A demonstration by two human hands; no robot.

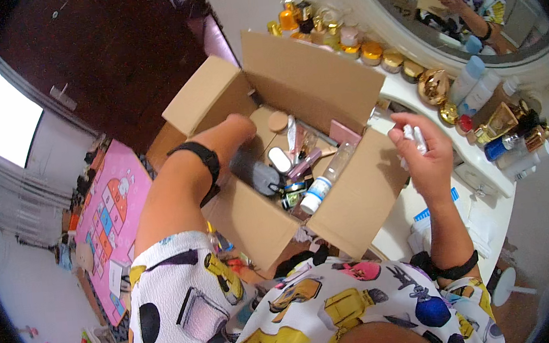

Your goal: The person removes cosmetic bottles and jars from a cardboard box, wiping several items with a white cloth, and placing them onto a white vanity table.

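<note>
An open cardboard box [351,194] stands in front of me with its flaps spread. My left hand [241,126] is at the box's left inner side; its fingers are hidden. Beside it in the box lie a dark grey pouch-like item [261,175], a white oval case [280,159], a round beige compact [278,121], a pink-purple tube [305,164] and a small dark jar [294,195]. A clear bottle with a white cap [316,195] leans near the front corner. To the right of the box, my right hand [424,157] is closed around small white objects [415,139], their kind unclear.
On the white dressing table [476,152] stand gold-lidded jars [371,53], a round gold bottle [434,86], pale blue-capped bottles [467,78] and a blue perfume bottle [500,147], before an oval mirror [472,60]. A pink play mat [116,221] lies on the left.
</note>
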